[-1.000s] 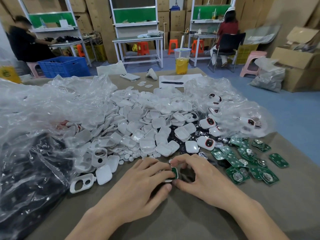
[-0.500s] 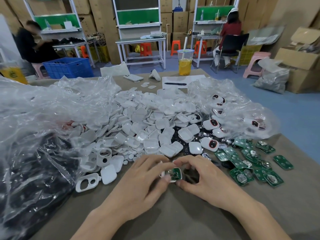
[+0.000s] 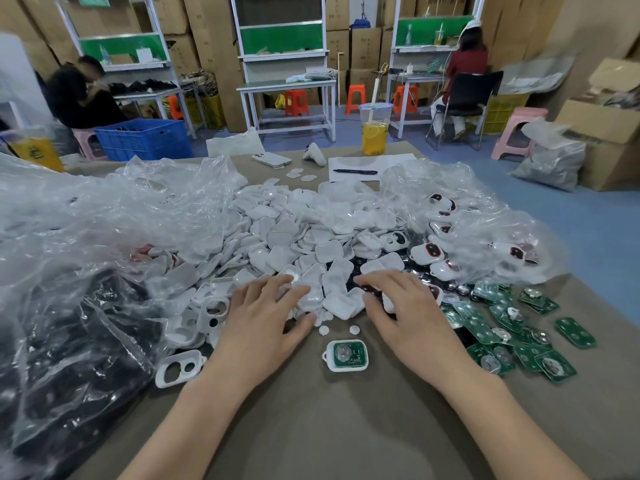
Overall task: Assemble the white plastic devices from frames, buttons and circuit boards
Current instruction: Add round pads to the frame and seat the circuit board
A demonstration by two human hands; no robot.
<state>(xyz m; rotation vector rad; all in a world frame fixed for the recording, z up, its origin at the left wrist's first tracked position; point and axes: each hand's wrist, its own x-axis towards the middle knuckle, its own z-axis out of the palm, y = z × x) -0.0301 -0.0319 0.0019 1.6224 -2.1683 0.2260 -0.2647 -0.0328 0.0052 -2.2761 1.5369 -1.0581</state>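
Had the left hand (image 3: 263, 317) spread palm down on the near edge of the heap of white covers (image 3: 325, 251), fingers straight, fingertips and thumb touching loose shells. Had the right hand (image 3: 405, 317) near it, palm down over mixed white and black pieces, fingers lightly bent; could not tell whether anything was pinched beneath. Saw the part-built device (image 3: 346, 355), a white frame with a green board seated inside, lying flat on the brown table (image 3: 346, 431) between the two wrists, touched by neither hand. Noted two round white buttons (image 3: 323, 329) just beyond it. Found an empty frame (image 3: 178, 368) with two holes left of the left wrist, beside a dark bag (image 3: 69, 341). Found loose circuit boards (image 3: 519, 344) heaped right of the right hand. Saw finished devices (image 3: 427, 252) with red-ringed black buttons spilling from a clear bag (image 3: 485, 216) behind those boards. Farther off, spotted a phone (image 3: 271, 160), a pen (image 3: 355, 171) on a sheet of paper (image 3: 391, 161), and a cup (image 3: 374, 131) of yellow drink at the table's far edge.
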